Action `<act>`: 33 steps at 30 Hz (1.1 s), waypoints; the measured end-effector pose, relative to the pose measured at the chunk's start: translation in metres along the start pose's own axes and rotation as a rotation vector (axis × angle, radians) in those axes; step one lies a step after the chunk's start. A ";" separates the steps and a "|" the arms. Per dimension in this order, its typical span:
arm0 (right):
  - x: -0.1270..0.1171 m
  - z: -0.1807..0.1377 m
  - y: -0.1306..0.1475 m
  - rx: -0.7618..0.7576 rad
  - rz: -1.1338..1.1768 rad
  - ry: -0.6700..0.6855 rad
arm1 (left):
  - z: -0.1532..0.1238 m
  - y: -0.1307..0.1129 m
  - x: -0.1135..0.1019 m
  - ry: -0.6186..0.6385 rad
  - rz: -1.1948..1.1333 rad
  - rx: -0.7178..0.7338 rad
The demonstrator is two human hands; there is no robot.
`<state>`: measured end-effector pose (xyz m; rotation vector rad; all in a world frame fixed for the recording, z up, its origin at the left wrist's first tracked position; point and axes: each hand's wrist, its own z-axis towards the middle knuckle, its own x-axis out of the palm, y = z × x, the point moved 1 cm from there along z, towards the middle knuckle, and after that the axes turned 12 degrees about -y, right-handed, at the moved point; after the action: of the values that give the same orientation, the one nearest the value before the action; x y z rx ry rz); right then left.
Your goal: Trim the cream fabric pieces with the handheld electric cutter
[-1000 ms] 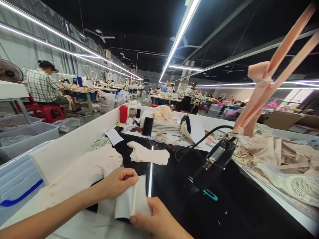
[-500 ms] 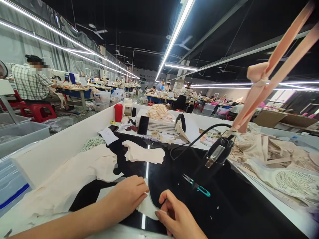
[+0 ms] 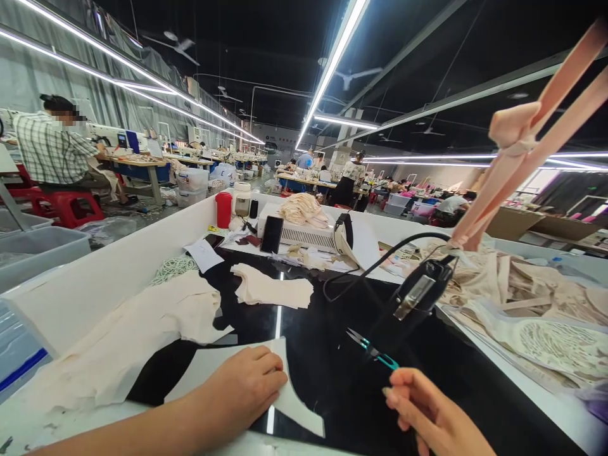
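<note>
My left hand (image 3: pixel 254 386) lies over a pale, flat piece (image 3: pixel 301 411) with a curved edge, pressing it against the black tabletop. The fingers rest flat, slightly bent, and cover the piece's middle. To the right, my right hand (image 3: pixel 422 408) is held with its fingers loosely curled and a small space between thumb and forefinger. It overlaps the handle end of the teal thread snips (image 3: pixel 373 353); whether it touches them I cannot tell. Beyond my left hand lies a stack of cream cut fabric pieces (image 3: pixel 273 288).
Cream fabric sheets (image 3: pixel 128 335) spread along the left. A black corded device (image 3: pixel 422 288) hangs from a knotted pink strap (image 3: pixel 515 145). Beige garments (image 3: pixel 532 285) are heaped at the right. A phone (image 3: pixel 272 234) leans at the back near a red container (image 3: pixel 223 210). One person (image 3: pixel 54 149) sits far left.
My right hand has left the pale piece's edge and moved right to the snips. The piece now lies flatter, with more of its curved edge showing. My left hand stays on it.
</note>
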<state>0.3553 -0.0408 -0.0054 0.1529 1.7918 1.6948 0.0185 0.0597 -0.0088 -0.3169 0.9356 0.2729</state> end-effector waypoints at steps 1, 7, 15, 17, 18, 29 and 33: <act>-0.006 0.006 -0.001 -0.030 0.013 -0.091 | 0.000 0.000 0.002 -0.005 0.001 0.009; -0.003 0.040 0.025 -0.189 0.141 -0.287 | -0.002 -0.005 0.004 -0.033 -0.004 0.027; 0.036 0.045 0.071 -0.267 0.365 -0.247 | -0.008 -0.007 0.007 -0.059 -0.015 0.058; 0.044 0.044 0.075 -0.264 0.407 -0.268 | -0.008 -0.008 0.008 -0.067 -0.022 0.070; 0.048 0.044 0.078 -0.265 0.420 -0.280 | -0.008 -0.008 0.009 -0.066 -0.027 0.071; 0.093 0.018 0.119 -0.379 0.491 -0.413 | -0.006 -0.018 0.011 0.002 -0.041 0.082; 0.102 0.021 0.122 -0.427 0.578 -0.296 | -0.004 -0.023 -0.001 0.073 -0.046 0.089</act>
<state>0.2449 0.0474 0.0704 0.7478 1.1946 2.2693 0.0235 0.0373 -0.0067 -0.2675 1.0083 0.1776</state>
